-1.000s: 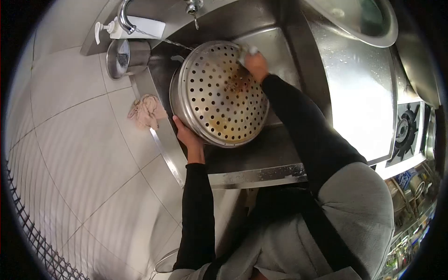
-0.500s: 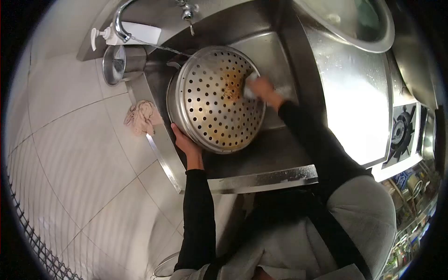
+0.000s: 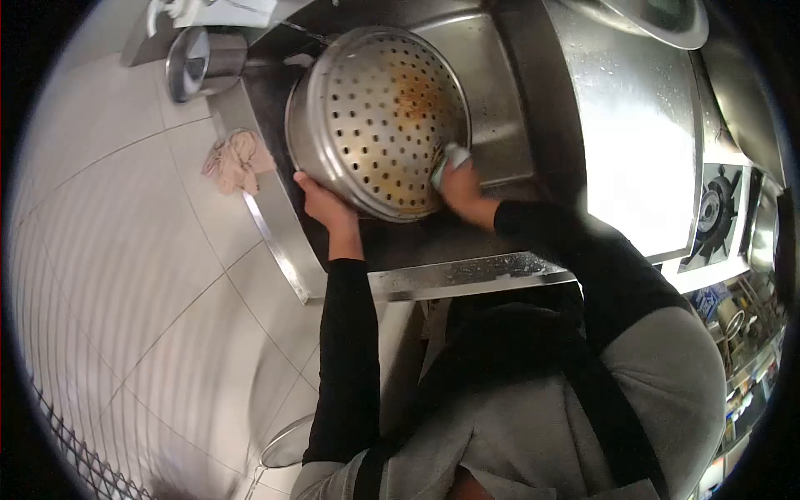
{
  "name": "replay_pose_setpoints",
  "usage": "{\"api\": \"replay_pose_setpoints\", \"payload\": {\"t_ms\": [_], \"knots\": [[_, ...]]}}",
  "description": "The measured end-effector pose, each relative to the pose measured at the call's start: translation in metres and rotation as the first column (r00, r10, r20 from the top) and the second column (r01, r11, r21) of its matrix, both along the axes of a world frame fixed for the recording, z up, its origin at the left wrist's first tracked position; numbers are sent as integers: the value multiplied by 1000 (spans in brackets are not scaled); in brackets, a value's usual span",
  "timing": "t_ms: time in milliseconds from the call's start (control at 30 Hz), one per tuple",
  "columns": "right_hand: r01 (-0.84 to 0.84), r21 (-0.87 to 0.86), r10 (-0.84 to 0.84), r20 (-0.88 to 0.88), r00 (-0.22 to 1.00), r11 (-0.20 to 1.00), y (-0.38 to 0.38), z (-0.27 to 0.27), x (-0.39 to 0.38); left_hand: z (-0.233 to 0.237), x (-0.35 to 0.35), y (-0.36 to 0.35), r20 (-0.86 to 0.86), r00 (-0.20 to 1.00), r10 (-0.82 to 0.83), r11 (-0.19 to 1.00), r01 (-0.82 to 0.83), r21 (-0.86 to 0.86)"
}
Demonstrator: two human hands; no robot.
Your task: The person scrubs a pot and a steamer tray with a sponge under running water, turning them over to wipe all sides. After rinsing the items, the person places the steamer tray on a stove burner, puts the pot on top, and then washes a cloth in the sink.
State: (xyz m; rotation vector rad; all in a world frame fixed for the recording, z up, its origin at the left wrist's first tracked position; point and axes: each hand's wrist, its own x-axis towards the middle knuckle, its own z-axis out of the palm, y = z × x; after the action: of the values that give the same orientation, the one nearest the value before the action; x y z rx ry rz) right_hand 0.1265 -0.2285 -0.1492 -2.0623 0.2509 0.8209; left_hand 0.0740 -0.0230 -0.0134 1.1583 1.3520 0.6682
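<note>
Left of the sink (image 3: 492, 100), through my remote feed, pale tiles (image 3: 192, 275) spread out under striped light and shadow, with a black mesh (image 3: 79, 454) at their lower edge. The sink itself is dull steel, wet along its front rim. To its right a steel tabletop (image 3: 637, 150) glares white and carries water drops; beyond that I see a black burner (image 3: 714, 208), and lower down crowded shelves (image 3: 742, 333).

Going across again, a small steel pot (image 3: 217, 62) lies tilted by the sink's upper left corner, and a crumpled pink cloth (image 3: 237, 162) drapes its left rim. A white bottle (image 3: 237, 10) is cut off behind. In the sink sits the perforated steel vessel (image 3: 392, 125), tilted, holed face up and stained brown, blocking my view of the basin's left part. My left hand (image 3: 332, 212) presses its lower left wall; the fingers are hidden, so I cannot tell how far they close. My right hand (image 3: 467, 196), slightly blurred, is curled around a pale scrubbing pad (image 3: 452, 160) against the vessel's lower right edge, its forearm crossing the sink's front right corner. A wide steel bowl (image 3: 667, 21) shows beyond the sink, upper right.
</note>
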Motion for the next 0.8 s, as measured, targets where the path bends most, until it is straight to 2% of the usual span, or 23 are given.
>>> {"api": "replay_pose_setpoints", "payload": {"t_ms": [33, 67, 100, 133, 167, 200, 267, 300, 333, 367, 400, 467, 500, 533, 567, 600, 633, 667, 700, 733, 800], "knots": [[15, -36, -18, -97, 995, 999, 10, 59, -5, 11, 4, -10, -96, 995, -27, 996, 35, 86], [-57, 51, 59, -50, 997, 997, 14, 105, 10, 23, 10, -23, -183, 982, -47, 984, 78, 162], [-145, 125, 131, 112, 985, 981, 25, 117, 26, 29, 11, -30, -142, 989, -48, 984, 71, 162], [-159, 116, 139, 163, 977, 981, 32, 136, 50, 34, 7, -38, -54, 992, -112, 985, 118, 125], [-166, 279, 106, 218, 970, 946, 39, 164, 79, 39, 9, -44, 45, 985, -167, 982, 162, 102], [-192, 437, 78, 266, 961, 879, 42, 195, 108, 45, 19, -54, 106, 983, -148, 984, 135, 117], [-219, 508, 99, 252, 963, 833, 13, 248, 153, 61, 23, -75, 165, 986, 8, 996, -23, 90], [-220, 558, 77, 268, 960, 800, -3, 246, 166, 67, 25, -78, 211, 977, 30, 994, -52, 98], [-150, 663, -9, 229, 973, 733, -13, 230, 175, 69, 26, -78, 166, 985, -37, 994, 20, 104], [-147, 613, 35, 190, 981, 776, -32, 249, 176, 64, 23, -76, 110, 989, -103, 990, 91, 105], [-201, 614, 69, 232, 970, 764, -45, 247, 178, 37, 20, -61, -57, 986, -158, 975, 165, 151], [-277, 609, 112, 295, 949, 743, -51, 237, 185, 37, 42, -72, -54, 991, -122, 915, 133, 381], [-360, 491, 142, 425, 894, 793, -51, 235, 189, 44, 42, -71, -16, 977, -214, 930, 209, 301], [-420, 357, 185, 536, 824, 834, -52, 236, 189, 52, 45, -72, -5, 980, -200, 935, 192, 298], [-427, 266, 214, 574, 791, 864, -50, 260, 187, 60, 53, -73, 84, 971, -225, 914, 180, 364], [-444, 260, 231, 576, 784, 858, -44, 258, 193, 68, 60, -71, 173, 952, -254, 888, 158, 432], [-417, 207, 242, 559, 793, 885, -30, 251, 204, 78, 68, -67, 179, 955, -237, 892, 140, 430], [-388, 152, 252, 541, 803, 909, -16, 249, 212, 86, 73, -62, -40, 980, -194, 820, 184, 542], [-480, 304, 249, 566, 786, 823, -2, 247, 218, 94, 75, -60, -250, 961, -116, 735, 253, 629], [-490, 304, 254, 574, 779, 817, 17, 256, 223, 102, 75, -63, -243, 964, -105, 735, 240, 635], [-737, 101, 478, 700, 530, 669, 55, 284, 230, 112, 79, -74, -548, 835, -48, 684, 428, 591]]}}
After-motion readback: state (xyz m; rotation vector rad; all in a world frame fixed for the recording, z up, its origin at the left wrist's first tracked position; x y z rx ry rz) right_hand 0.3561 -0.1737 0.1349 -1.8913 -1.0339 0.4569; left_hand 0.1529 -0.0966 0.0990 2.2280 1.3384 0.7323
